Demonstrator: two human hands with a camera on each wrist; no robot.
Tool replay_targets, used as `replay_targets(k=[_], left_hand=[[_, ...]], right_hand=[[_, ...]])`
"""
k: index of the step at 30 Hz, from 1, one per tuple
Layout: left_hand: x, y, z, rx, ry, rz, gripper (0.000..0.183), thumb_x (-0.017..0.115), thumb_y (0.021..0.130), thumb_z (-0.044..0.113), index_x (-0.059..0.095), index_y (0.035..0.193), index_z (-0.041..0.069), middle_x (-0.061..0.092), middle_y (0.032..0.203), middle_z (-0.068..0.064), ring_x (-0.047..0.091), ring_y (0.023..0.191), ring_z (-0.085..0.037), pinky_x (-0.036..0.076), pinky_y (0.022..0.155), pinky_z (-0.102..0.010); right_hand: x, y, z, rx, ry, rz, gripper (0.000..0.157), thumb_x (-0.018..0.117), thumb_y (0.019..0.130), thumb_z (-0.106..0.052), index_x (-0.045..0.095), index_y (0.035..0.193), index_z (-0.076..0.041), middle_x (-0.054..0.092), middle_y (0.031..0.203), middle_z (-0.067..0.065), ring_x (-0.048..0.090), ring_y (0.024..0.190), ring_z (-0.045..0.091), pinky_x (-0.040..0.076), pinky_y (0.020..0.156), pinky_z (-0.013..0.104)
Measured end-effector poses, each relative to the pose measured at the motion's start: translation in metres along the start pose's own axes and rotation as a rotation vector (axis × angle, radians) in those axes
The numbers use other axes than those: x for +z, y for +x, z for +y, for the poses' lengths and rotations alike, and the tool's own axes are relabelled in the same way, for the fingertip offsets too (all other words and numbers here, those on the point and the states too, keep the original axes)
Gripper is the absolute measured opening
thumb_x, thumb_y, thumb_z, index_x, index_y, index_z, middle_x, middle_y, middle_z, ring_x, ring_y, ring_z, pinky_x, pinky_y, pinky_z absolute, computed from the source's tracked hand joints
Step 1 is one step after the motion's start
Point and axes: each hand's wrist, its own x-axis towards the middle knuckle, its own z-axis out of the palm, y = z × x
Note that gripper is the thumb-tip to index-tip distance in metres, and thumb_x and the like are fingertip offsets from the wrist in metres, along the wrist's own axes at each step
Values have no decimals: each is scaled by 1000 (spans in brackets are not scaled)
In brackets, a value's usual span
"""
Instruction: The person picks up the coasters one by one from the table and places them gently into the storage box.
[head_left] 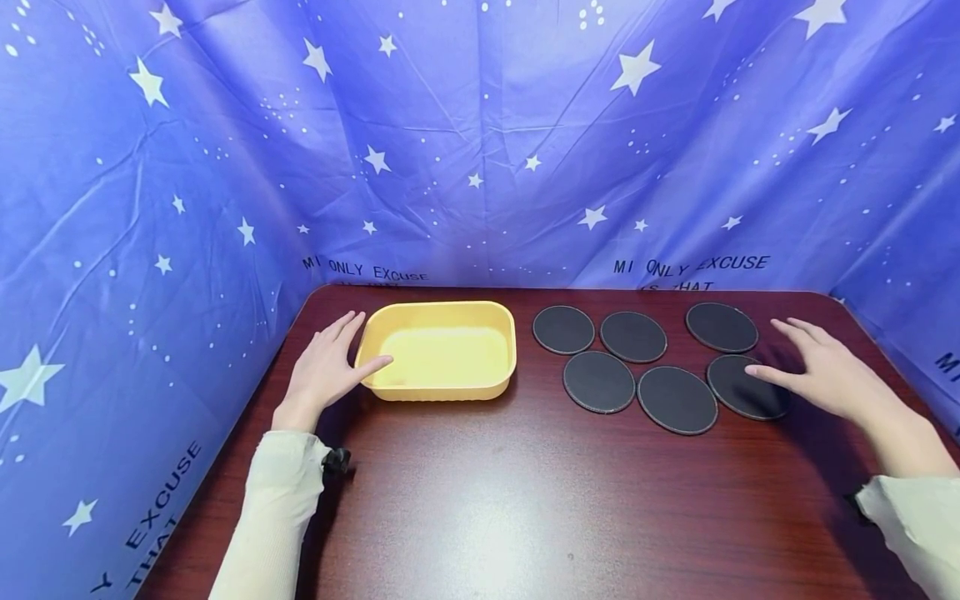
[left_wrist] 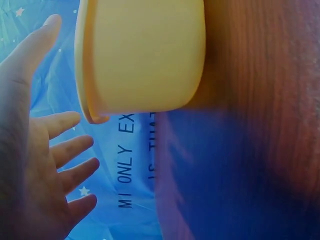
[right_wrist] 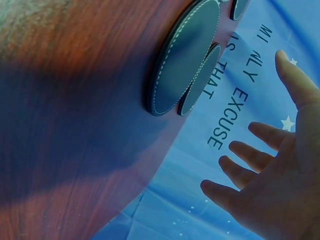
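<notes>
A yellow rectangular tub (head_left: 438, 392) with rounded corners stands at the back left of the table. At its left end is my left hand (head_left: 324, 367), fingers spread and thumb over the near rim; the left wrist view shows the tub's side wall (left_wrist: 145, 55) beside the palm. Several round black coasters (head_left: 598, 382) with pale stitched edges lie flat to the right of the tub. Over the rightmost coasters hovers my right hand (head_left: 832, 367), its thumb overlapping the near one in the head view. In the right wrist view, two coasters (right_wrist: 187, 60) lie beyond the spread fingers, which hold nothing.
The dark red wooden table (head_left: 465, 492) has a glossy top with a bright reflection near the front. Behind it and along both sides hangs a blue cloth (head_left: 480, 108) with white stars and black lettering.
</notes>
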Motion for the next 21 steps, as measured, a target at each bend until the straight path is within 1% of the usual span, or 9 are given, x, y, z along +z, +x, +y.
replay_targets(k=[7,13,15,21], left_hand=[[6,-4,-5,-1,-40,11,95,60,85,71,34,156,13,34,161,-14,32,148,-38,22,123,-56],[10,-10,-8,21,-78,32,93,62,85,69,36,155,13,37,160,-12,35,147,-37,24,122,-54],[11,-11,-9,27,-91,30,92,63,85,67,36,155,12,37,160,-12,35,147,-37,24,122,-53],[14,-15,-13,17,-150,3,90,65,86,64,34,156,16,35,161,-10,33,148,-36,33,116,-58]], right_hand=[[7,-4,5,-17,12,29,90,70,89,-43,31,148,12,30,146,43,25,137,61,22,106,75],[12,-7,10,-7,28,34,88,69,90,-42,31,148,12,31,146,42,25,138,60,21,108,74],[14,-8,12,-8,31,37,88,69,90,-42,31,147,13,31,146,42,25,138,60,20,109,74],[17,-12,14,16,45,28,90,69,90,-43,30,148,13,30,146,43,23,138,60,18,110,75]])
